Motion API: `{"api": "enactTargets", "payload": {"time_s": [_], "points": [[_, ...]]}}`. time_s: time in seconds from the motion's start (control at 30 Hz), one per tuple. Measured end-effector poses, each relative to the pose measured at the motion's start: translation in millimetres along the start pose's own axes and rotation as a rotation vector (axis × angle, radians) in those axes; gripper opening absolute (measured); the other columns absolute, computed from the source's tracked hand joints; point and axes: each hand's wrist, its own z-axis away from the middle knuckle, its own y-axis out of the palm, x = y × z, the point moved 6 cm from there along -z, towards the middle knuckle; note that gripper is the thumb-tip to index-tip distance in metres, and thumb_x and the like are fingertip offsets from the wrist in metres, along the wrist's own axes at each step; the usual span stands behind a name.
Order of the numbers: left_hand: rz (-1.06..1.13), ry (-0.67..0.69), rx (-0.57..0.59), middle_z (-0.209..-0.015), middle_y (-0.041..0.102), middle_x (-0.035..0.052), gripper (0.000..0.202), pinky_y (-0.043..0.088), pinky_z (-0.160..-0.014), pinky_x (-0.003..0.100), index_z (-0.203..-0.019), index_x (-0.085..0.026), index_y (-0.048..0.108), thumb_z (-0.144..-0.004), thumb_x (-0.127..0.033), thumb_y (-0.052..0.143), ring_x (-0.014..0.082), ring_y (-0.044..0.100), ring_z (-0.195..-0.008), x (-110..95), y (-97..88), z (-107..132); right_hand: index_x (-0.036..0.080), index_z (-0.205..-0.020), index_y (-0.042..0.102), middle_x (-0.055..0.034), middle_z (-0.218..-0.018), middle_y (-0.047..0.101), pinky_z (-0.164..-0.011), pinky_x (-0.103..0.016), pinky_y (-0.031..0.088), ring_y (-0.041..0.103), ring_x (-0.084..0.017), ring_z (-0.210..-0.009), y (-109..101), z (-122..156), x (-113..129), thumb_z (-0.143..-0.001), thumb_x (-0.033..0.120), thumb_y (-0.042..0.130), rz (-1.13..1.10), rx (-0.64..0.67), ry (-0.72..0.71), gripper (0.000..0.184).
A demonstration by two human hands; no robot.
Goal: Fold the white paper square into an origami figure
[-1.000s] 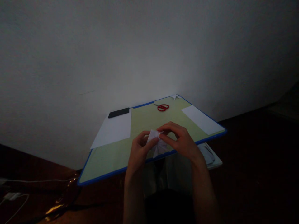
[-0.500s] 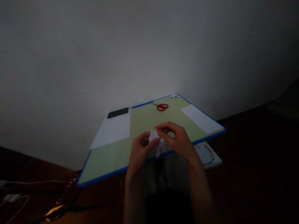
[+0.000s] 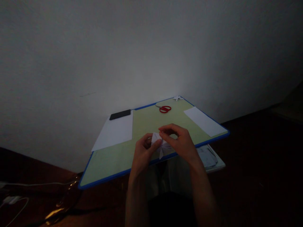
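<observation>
Over the near edge of the green table top, both my hands hold a small piece of white folded paper with pointed flaps. My left hand grips its left side, with the thumb lying across the front. The fingertips and thumb of my right hand pinch its upper right part. One narrow flap points down below the hands. My fingers hide part of the folds, and the dim light blurs the creases.
Red-handled scissors lie towards the back. A black flat object rests on white paper at left. Another white sheet lies at right, and a folded paper star in the far corner. A wall stands behind.
The view has shifted very slightly. Both hands keep their hold on the folded paper, with hardly any visible movement of the fingers.
</observation>
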Motion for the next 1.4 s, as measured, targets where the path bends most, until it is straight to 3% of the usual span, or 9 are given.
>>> {"api": "enactTargets", "payload": {"time_s": [0.17, 0.37, 1.1, 1.4], "points": [[0.010, 0.009, 0.006, -0.091, 0.082, 0.0082, 0.026, 0.058, -0.072, 0.028, -0.100, -0.017, 0.079, -0.080, -0.033, 0.087, 0.0208, 0.076, -0.079, 1, -1.0, 0, 0.023, -0.099, 0.077, -0.0024, -0.094, 0.078, -0.079, -0.032, 0.057, 0.072, -0.018, -0.085, -1, -1, 3, -0.089, 0.019, 0.072, 0.053, -0.015, -0.039, 0.012], [-0.033, -0.001, -0.007, -0.085, 0.081, 0.0065, 0.028, 0.057, -0.067, 0.026, -0.097, -0.018, 0.079, -0.075, -0.030, 0.091, 0.0193, 0.074, -0.073, 0, -1.5, -1, 0.022, -0.096, 0.077, -0.0016, -0.091, 0.077, -0.077, -0.031, 0.055, 0.071, -0.018, -0.083, -1, -1, 6, -0.088, 0.017, 0.072, 0.074, -0.003, -0.051, 0.011], [-0.118, 0.076, -0.028, -0.081, 0.079, 0.0014, 0.022, 0.053, -0.064, 0.020, -0.092, -0.017, 0.076, -0.081, -0.032, 0.087, 0.0126, 0.069, -0.069, -9, 2.8, -1, 0.022, -0.093, 0.078, -0.0008, -0.090, 0.076, -0.080, -0.032, 0.055, 0.070, -0.018, -0.084, 0, -1, -9, -0.084, 0.019, 0.077, -0.100, 0.014, 0.065, 0.009], [-0.097, 0.188, -0.104, -0.080, 0.076, -0.0006, 0.021, 0.054, -0.067, 0.020, -0.092, -0.019, 0.074, -0.081, -0.029, 0.088, 0.0120, 0.068, -0.071, -17, -0.2, 4, 0.025, -0.101, 0.077, -0.0006, -0.097, 0.075, -0.085, -0.032, 0.055, 0.070, -0.017, -0.092, -7, 4, 11, -0.090, 0.015, 0.073, -0.128, 0.073, -0.098, 0.016]]}}
